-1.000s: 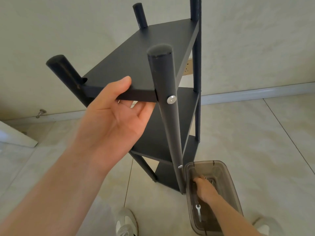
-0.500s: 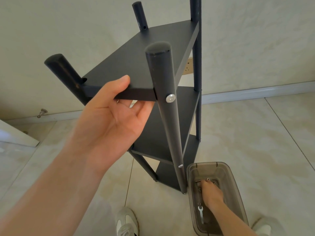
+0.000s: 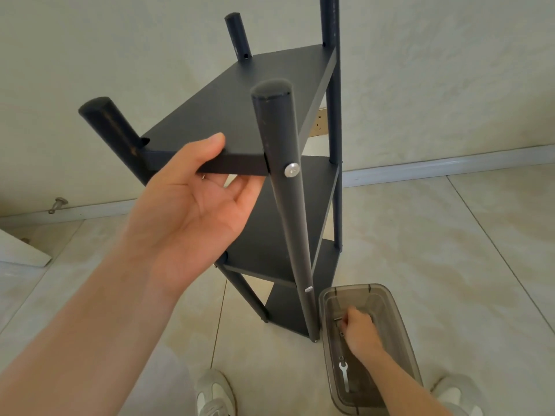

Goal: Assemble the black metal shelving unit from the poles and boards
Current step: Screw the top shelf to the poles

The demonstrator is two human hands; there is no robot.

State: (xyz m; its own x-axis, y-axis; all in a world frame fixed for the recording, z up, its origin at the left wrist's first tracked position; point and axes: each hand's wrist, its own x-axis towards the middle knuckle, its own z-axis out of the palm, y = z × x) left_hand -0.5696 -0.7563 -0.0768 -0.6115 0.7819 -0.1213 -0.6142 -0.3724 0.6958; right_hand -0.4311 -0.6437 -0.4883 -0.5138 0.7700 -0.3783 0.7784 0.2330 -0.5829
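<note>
Right hand (image 3: 359,331) had curled its fingers since earlier, inside the parts box (image 3: 387,319) at lower right; whether it pinched anything, unclear. Left hand (image 3: 192,211) clamped the front edge of the top board (image 3: 246,109); shelving unit (image 3: 315,190) stood frame centre.

Grips board (image 3: 240,115) front edge with left hand (image 3: 192,202), thumb on top, fingers beneath, forearm raised. Holds right hand (image 3: 359,328) far below board, arm stretched down, fingers curled, grasp unclear.
</note>
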